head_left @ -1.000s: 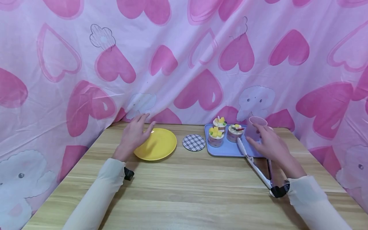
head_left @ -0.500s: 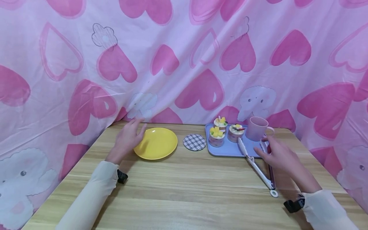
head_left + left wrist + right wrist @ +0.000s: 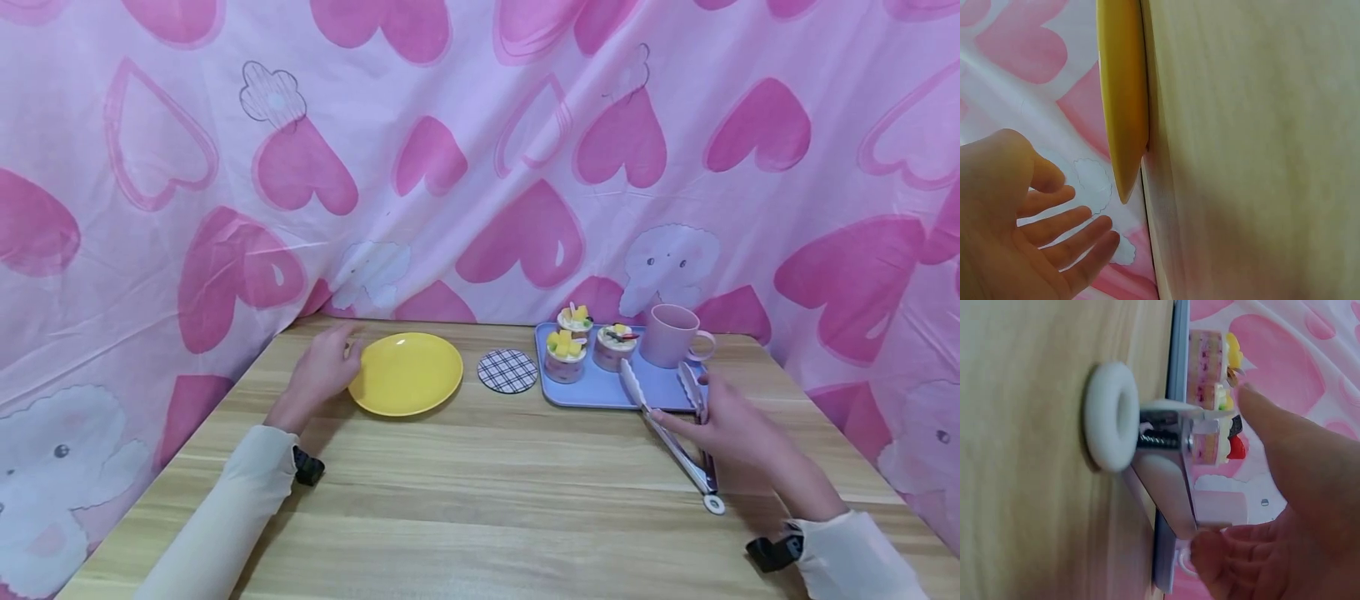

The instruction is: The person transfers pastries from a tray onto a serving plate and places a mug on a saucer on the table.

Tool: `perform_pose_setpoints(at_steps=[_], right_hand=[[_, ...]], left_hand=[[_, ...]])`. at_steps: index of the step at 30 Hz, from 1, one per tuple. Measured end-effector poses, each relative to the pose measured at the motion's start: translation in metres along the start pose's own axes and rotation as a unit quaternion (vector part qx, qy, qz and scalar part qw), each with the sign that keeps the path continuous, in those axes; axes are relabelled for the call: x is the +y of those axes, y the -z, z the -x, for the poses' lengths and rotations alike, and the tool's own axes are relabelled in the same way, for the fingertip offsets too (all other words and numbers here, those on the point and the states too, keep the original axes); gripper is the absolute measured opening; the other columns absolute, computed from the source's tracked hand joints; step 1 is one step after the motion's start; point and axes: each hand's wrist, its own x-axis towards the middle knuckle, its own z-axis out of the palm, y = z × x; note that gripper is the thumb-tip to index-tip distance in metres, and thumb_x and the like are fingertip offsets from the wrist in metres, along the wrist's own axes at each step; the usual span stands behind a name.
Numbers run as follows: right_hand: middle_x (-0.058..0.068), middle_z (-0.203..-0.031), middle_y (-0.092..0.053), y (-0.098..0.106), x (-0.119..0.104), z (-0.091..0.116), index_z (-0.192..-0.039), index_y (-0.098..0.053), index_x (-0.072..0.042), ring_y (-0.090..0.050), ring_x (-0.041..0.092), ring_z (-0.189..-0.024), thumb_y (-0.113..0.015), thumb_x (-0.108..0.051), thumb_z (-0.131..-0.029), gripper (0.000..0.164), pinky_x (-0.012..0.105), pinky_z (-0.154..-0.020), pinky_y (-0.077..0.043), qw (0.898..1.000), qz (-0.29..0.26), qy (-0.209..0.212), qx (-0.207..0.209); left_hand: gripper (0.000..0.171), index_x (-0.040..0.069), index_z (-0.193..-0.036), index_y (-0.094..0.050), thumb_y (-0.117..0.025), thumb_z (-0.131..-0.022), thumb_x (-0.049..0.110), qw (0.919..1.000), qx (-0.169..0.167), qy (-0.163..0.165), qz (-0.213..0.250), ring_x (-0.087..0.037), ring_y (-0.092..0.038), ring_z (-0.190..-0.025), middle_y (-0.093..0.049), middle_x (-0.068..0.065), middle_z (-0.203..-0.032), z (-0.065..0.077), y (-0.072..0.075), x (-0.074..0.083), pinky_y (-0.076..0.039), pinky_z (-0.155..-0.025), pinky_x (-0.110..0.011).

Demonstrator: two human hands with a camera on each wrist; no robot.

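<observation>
In the head view, my left hand point(image 3: 318, 371) hovers by the left rim of a yellow plate point(image 3: 420, 383). The left wrist view shows its fingers loosely bent, holding nothing, apart from the plate. My right hand point(image 3: 738, 425) is spread over metal serving tongs point(image 3: 678, 446) with pale tips. Its thumb lies near the left arm of the tongs and its fingers near the right one; whether they touch, I cannot tell. With their arms spread, the tongs lean tips-first on a blue tray point(image 3: 592, 398), ring end point(image 3: 1112, 417) toward me.
On the tray stand three dessert cups, one a front cup point(image 3: 564, 367) with yellow fruit, and a pink mug point(image 3: 670, 337). A round checked coaster point(image 3: 507, 372) lies between plate and tray. A pink heart-print cloth point(image 3: 517, 233) hangs behind the wooden table point(image 3: 480, 483).
My right hand has come away from the mug, back toward me and down over the tongs. The left hand has drawn left and down, off the plate's edge.
</observation>
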Motion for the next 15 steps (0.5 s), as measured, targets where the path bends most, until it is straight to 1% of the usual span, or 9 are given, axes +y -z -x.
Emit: perform_pose_setpoints(at_steps=[1, 3, 6, 10, 15], right_hand=[[0.047, -0.161, -0.031, -0.001, 0.000, 0.001, -0.164, -0.013, 0.015, -0.046, 0.064, -0.138, -0.071, -0.077, -0.089, 0.132, 0.079, -0.105, -0.048, 1.000, 0.001, 0.001, -0.007], [0.049, -0.159, -0.031, -0.004, -0.001, 0.003, -0.163, -0.011, 0.017, -0.049, 0.061, -0.135, -0.073, -0.077, -0.088, 0.136, 0.079, -0.106, -0.048, 1.000, 0.007, 0.001, -0.015], [0.050, -0.160, -0.029, -0.006, -0.001, 0.006, -0.163, -0.007, 0.018, -0.049, 0.059, -0.134, -0.077, -0.077, -0.084, 0.142, 0.078, -0.108, -0.047, 1.000, 0.010, -0.003, -0.024], [0.048, -0.165, -0.023, -0.010, -0.002, 0.007, -0.165, -0.002, 0.017, -0.047, 0.058, -0.135, -0.079, -0.078, -0.082, 0.148, 0.077, -0.110, -0.045, 0.999, 0.013, -0.007, -0.034], [0.047, -0.166, -0.021, -0.012, -0.002, 0.008, -0.165, 0.000, 0.016, -0.045, 0.058, -0.138, -0.080, -0.077, -0.081, 0.148, 0.078, -0.113, -0.041, 0.999, 0.013, -0.007, -0.033]], left_hand=[[0.046, -0.003, -0.150, -0.058, -0.053, -0.107, 0.013, 1.0000, -0.006, 0.002, 0.002, -0.046, -0.063, -0.130, -0.063, -0.030, -0.148, 0.000, 0.000, -0.001, -0.053, -0.111, -0.066], [0.047, -0.004, -0.150, -0.058, -0.053, -0.106, 0.012, 0.9998, -0.017, 0.008, 0.006, -0.044, -0.065, -0.123, -0.063, -0.030, -0.147, -0.001, 0.000, -0.002, -0.056, -0.107, -0.063], [0.048, -0.004, -0.150, -0.058, -0.053, -0.105, 0.011, 0.9993, -0.034, 0.017, 0.006, -0.040, -0.064, -0.115, -0.063, -0.030, -0.146, -0.001, 0.000, -0.002, -0.059, -0.101, -0.059], [0.047, -0.005, -0.148, -0.059, -0.053, -0.104, 0.009, 0.9987, -0.046, 0.025, 0.001, -0.039, -0.062, -0.112, -0.064, -0.030, -0.145, -0.001, 0.000, -0.002, -0.061, -0.098, -0.056], [0.045, -0.006, -0.146, -0.061, -0.053, -0.104, 0.009, 0.9977, -0.059, 0.033, -0.005, -0.036, -0.063, -0.103, -0.067, -0.030, -0.138, 0.001, 0.000, 0.000, -0.062, -0.085, -0.045]])
